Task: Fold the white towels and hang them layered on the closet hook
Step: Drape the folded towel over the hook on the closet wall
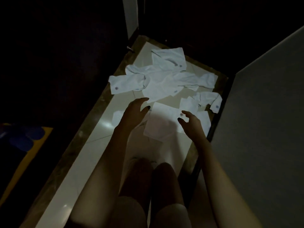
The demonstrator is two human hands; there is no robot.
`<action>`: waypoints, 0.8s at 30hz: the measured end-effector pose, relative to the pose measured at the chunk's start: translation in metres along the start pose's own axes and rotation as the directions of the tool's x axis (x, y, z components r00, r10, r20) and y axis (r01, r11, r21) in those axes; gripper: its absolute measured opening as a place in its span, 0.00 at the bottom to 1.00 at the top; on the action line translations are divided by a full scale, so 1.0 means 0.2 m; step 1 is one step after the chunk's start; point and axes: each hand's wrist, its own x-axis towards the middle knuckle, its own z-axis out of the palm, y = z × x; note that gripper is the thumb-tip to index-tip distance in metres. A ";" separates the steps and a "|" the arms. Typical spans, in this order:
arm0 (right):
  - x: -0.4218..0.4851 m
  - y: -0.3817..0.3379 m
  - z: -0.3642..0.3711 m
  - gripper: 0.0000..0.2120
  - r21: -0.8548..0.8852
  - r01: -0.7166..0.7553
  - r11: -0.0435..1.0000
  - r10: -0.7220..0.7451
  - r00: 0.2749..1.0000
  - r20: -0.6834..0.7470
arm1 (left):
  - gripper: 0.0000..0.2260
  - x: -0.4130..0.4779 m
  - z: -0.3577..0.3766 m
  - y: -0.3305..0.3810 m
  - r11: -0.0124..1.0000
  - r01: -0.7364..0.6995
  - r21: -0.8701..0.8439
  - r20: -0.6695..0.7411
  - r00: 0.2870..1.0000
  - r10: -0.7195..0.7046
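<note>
Several white towels lie on a pale tiled floor in dim light. A flat white towel (162, 122) with a small dark emblem lies nearest me, between my hands. My left hand (134, 111) hovers above its left edge, fingers spread and empty. My right hand (191, 123) hovers over its right part, fingers apart and empty. Beyond them lies a crumpled heap of white towels (162, 76). Another rumpled towel (205, 100) lies at the right near the wall. No closet hook is visible.
The floor strip (102, 139) has a brown marbled border. A grey panel or door (263, 120) stands close at the right. A dark rug with yellow and blue (24, 139) lies at the left. My bare knees (156, 178) are at the bottom.
</note>
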 end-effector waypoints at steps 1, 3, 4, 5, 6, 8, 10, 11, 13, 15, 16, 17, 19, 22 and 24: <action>0.11 0.09 0.07 0.24 -0.006 -0.005 1.000 0.005 1.000 -0.005 | 0.18 0.09 0.09 -0.10 1.000 -0.016 0.013 0.012 1.000 0.016; 0.32 0.25 0.22 0.25 -0.016 -0.006 1.000 0.005 1.000 -0.012 | 0.18 0.28 0.27 -0.28 0.997 -0.057 0.048 0.040 0.998 0.055; 0.43 0.32 0.28 0.25 -0.026 0.000 1.000 0.000 1.000 -0.014 | 0.18 0.38 0.35 -0.37 0.994 -0.080 0.079 0.056 0.996 0.076; 0.55 0.40 0.35 0.26 -0.041 0.008 0.999 -0.009 1.000 -0.013 | 0.18 0.48 0.43 -0.46 0.988 -0.103 0.111 0.075 0.993 0.095; 0.66 0.47 0.41 0.26 -0.055 0.018 0.998 -0.019 1.000 -0.012 | 0.19 0.59 0.50 -0.54 0.983 -0.122 0.136 0.097 0.989 0.110; 0.89 0.61 0.52 0.26 -0.079 0.029 0.996 -0.031 0.999 -0.023 | 0.20 0.80 0.63 -0.70 0.971 -0.162 0.175 0.149 0.979 0.137; 1.11 0.75 0.63 0.27 -0.105 0.025 0.994 -0.029 0.999 -0.039 | 0.21 1.01 0.75 -0.85 0.946 -0.219 0.239 0.225 0.960 0.166; 1.21 0.82 0.68 0.28 -0.115 0.023 0.993 -0.029 0.998 -0.048 | 0.21 1.10 0.81 -0.93 0.931 -0.245 0.272 0.265 0.949 0.173; 1.39 0.95 0.79 0.29 -0.141 0.014 0.990 -0.026 0.996 -0.084 | 0.22 1.28 0.92 -1.06 0.904 -0.282 0.320 0.309 0.933 0.182; 1.55 1.05 0.89 0.31 -0.161 -0.029 0.986 0.011 0.994 -0.110 | 0.24 1.42 1.04 -1.19 0.909 -0.271 0.318 0.327 0.931 0.163; 1.62 1.10 0.93 0.31 -0.162 -0.057 0.985 0.036 0.991 -0.128 | 0.25 1.48 1.10 -1.24 0.917 -0.255 0.307 0.332 0.932 0.148; 1.69 1.14 0.96 0.33 -0.145 -0.088 0.986 0.066 0.987 -0.149 | 0.26 1.53 1.16 -1.30 0.926 -0.236 0.294 0.337 0.932 0.130; 1.82 1.22 1.02 0.37 -0.063 -0.150 0.987 0.135 0.971 -0.196 | 0.29 1.60 1.27 -1.41 0.952 -0.179 0.248 0.345 0.935 0.086; 1.91 1.32 1.09 0.42 0.110 -0.223 0.969 0.246 0.928 -0.281 | 0.33 1.67 1.40 -1.58 0.988 -0.052 0.146 0.284 0.959 0.008; 1.92 1.40 1.13 0.44 0.215 -0.252 0.944 0.314 0.887 -0.338 | 0.34 1.67 1.48 -1.66 0.997 0.060 0.056 0.208 0.976 -0.070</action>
